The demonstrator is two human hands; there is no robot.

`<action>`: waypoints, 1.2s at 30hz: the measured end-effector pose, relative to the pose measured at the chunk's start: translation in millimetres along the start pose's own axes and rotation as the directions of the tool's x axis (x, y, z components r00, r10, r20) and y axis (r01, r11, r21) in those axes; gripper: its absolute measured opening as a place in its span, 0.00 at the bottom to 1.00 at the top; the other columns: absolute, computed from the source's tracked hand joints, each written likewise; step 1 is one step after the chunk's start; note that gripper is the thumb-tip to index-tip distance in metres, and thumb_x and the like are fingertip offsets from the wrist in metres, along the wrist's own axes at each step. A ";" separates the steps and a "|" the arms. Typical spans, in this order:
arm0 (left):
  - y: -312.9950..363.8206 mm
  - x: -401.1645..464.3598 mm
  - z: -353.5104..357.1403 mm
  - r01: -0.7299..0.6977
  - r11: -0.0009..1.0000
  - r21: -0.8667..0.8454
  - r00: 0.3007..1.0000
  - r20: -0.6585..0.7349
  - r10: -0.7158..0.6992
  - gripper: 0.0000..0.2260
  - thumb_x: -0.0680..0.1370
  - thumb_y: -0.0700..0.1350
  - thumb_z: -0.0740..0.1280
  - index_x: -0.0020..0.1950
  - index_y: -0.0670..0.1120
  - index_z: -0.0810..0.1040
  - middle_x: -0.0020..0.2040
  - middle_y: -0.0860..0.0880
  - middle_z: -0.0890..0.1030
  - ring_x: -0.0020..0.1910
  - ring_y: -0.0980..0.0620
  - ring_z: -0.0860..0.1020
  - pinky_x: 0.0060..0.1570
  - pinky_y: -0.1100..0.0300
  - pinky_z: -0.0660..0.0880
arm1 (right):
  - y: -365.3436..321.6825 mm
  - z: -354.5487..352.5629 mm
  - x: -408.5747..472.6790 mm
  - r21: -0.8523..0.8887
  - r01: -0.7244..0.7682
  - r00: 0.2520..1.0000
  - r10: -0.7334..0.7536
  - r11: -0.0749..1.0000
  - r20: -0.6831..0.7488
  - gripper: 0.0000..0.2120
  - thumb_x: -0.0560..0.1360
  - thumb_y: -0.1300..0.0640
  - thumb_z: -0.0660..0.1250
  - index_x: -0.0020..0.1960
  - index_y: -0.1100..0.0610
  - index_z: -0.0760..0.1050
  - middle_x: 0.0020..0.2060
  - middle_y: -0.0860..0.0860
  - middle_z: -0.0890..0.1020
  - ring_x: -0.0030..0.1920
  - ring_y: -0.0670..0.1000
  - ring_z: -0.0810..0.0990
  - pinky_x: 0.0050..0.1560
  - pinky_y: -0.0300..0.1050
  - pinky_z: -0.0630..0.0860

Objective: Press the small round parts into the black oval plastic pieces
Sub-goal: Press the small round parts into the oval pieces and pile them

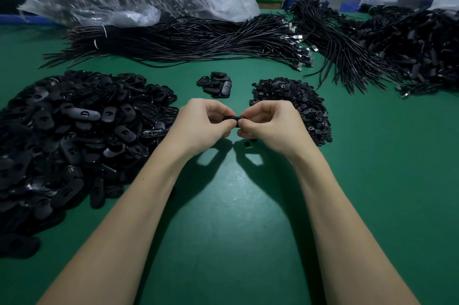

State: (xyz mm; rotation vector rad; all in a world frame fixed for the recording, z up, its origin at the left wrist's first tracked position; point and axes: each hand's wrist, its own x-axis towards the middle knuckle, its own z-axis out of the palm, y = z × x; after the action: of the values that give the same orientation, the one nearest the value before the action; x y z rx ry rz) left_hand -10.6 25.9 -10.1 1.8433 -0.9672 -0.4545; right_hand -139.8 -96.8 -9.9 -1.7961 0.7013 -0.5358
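Two hands, left (203,121) and right (268,123), pinch one smooth black oval plastic piece (233,119) above matte green table (236,205).

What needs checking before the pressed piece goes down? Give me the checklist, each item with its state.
1. Both hands on the piece: left hand and right hand pinch one black oval piece between them, above the table. Ok.
2. Round part seated in it: hidden by the fingers. Cannot tell.
3. Small pile of oval pieces beyond the hands, unobstructed as a drop spot. Ok.
4. Stock of oval pieces by the left hand. Ok.
5. Stock of small round parts by the right hand. Ok.
6. Cable bundles lie farther back, apart from the hands. Ok.
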 end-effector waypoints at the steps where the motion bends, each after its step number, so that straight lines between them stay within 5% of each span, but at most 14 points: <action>1: -0.2 0.1 1.1 0.001 1.000 0.004 1.000 0.001 -0.001 0.05 0.76 0.43 0.75 0.44 0.54 0.84 0.38 0.53 0.86 0.38 0.55 0.85 0.51 0.52 0.83 | 0.5 0.1 0.1 -0.015 0.002 1.000 -0.002 1.000 0.000 0.04 0.75 0.64 0.76 0.45 0.57 0.82 0.36 0.52 0.88 0.39 0.51 0.89 0.51 0.55 0.85; 12: -1.5 0.5 -3.9 0.032 0.999 -0.033 0.996 0.084 -0.029 0.03 0.76 0.43 0.76 0.47 0.51 0.85 0.38 0.53 0.87 0.38 0.56 0.85 0.47 0.58 0.80 | 0.4 -6.1 -2.9 0.080 -0.020 0.996 0.013 0.997 0.084 0.04 0.75 0.67 0.75 0.45 0.60 0.81 0.36 0.54 0.87 0.40 0.55 0.89 0.48 0.50 0.86; 17: -4.5 0.4 -9.1 0.034 0.998 -0.051 0.994 0.107 -0.028 0.03 0.76 0.42 0.76 0.48 0.49 0.85 0.38 0.50 0.87 0.38 0.55 0.85 0.46 0.60 0.79 | -0.8 -0.5 -4.3 -0.017 0.014 0.998 -0.013 1.000 0.065 0.05 0.75 0.65 0.75 0.44 0.57 0.82 0.35 0.53 0.87 0.39 0.53 0.89 0.52 0.59 0.85; 23: -6.2 1.5 -8.5 0.007 0.999 -0.041 0.995 0.103 -0.002 0.04 0.77 0.42 0.75 0.46 0.52 0.85 0.39 0.51 0.87 0.40 0.54 0.86 0.51 0.55 0.81 | -3.6 -0.6 -4.6 -0.082 0.038 0.998 -0.035 0.996 0.042 0.05 0.75 0.64 0.75 0.44 0.56 0.81 0.34 0.50 0.87 0.37 0.49 0.88 0.45 0.47 0.84; 29: -6.9 3.6 -7.0 -0.014 1.000 -0.015 0.995 0.094 0.015 0.05 0.76 0.42 0.75 0.45 0.53 0.85 0.39 0.52 0.87 0.39 0.54 0.85 0.52 0.54 0.81 | -3.9 3.1 -5.4 -0.115 0.030 0.999 -0.028 0.993 0.020 0.03 0.75 0.63 0.74 0.45 0.57 0.81 0.33 0.50 0.87 0.36 0.48 0.88 0.47 0.49 0.86; 36: -6.9 2.8 -5.7 0.007 0.999 0.036 0.994 0.110 -0.011 0.05 0.76 0.42 0.75 0.44 0.52 0.85 0.38 0.50 0.87 0.40 0.51 0.85 0.56 0.46 0.81 | -1.2 8.2 -7.1 -0.155 0.036 0.999 -0.034 0.987 0.014 0.02 0.75 0.63 0.74 0.46 0.59 0.81 0.33 0.51 0.87 0.33 0.48 0.87 0.39 0.39 0.82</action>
State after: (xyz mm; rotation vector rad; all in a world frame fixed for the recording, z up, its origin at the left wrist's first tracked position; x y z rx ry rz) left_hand -2.2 28.5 -13.3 1.8710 -1.0474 -0.5520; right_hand -139.3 -86.0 -11.6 -1.9583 0.7215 -0.5047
